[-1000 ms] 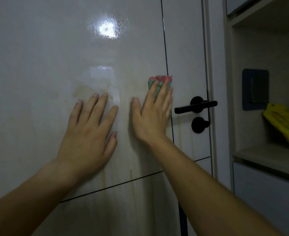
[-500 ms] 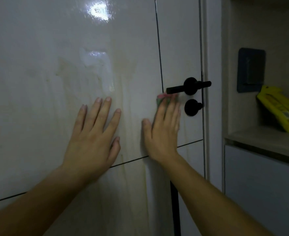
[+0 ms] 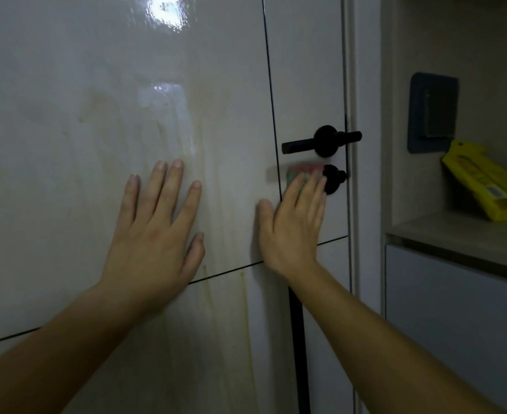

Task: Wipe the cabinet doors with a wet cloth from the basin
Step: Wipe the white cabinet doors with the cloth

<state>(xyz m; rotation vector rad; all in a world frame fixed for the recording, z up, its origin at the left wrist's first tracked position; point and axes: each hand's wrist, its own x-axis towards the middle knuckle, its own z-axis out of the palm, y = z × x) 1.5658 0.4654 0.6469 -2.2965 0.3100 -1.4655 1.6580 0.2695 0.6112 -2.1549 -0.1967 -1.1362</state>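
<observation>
The right hand [image 3: 291,228] lies flat with fingers straight and close together, pressing the cloth [image 3: 298,173] against the door; it grips nothing, only pushes. The red-and-green cloth shows just past the fingertips and is blurred, which reads as motion. A second ago it sat higher, above and left of the lever [image 3: 320,143] on the vertical seam. Now it has come down and across onto the narrow panel [image 3: 306,85], under the lever and right beside the knob [image 3: 332,179], with the fingertips almost touching it. The left hand [image 3: 153,234] is spread open, palm flat on the wide panel [image 3: 67,144], its heel near the horizontal seam. It has hardly shifted and seems to serve as a brace. Judging from this, the wipe has worked down past the handle area, and the next strokes must go around the hardware rather than over it. Yellowish streaks [image 3: 243,309] run down the wide panel and below the seam, so much is left to clean there. To the right, a yellow packet [image 3: 485,186] leans in an open shelf [image 3: 455,234]. The basin is out of view.
</observation>
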